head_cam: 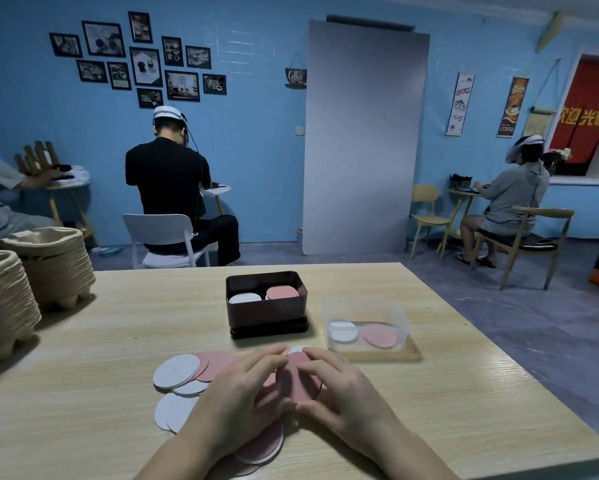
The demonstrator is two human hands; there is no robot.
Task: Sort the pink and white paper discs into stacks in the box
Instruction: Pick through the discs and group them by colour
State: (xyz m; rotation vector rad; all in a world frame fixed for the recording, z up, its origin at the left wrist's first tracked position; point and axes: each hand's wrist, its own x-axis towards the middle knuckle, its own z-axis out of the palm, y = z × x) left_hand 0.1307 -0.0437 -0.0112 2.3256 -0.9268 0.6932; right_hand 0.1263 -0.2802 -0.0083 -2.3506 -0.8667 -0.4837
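A small bundle of pink discs (300,379) is held low in the middle of the frame, tilted up on edge. It is clasped from both sides. The grip of the left hand (242,393) is curled about its left rim with the thumb underneath, and the grip of the right hand (341,389) is closed over its right face and rim. Loose discs (177,370), white and pink, are spread overlapping on the tabletop (464,393) to the left of the hands and beneath them. Just above the hands stands the dark box (267,317), in which a white stack (244,298) on the left and a pink stack (282,292) on the right are set side by side. Right of the box a clear tub (400,320) is placed, with a white disc (343,330) and a pink disc (380,335) showing in it. Stacked pulp trays (4,299) are seen at the left edge.
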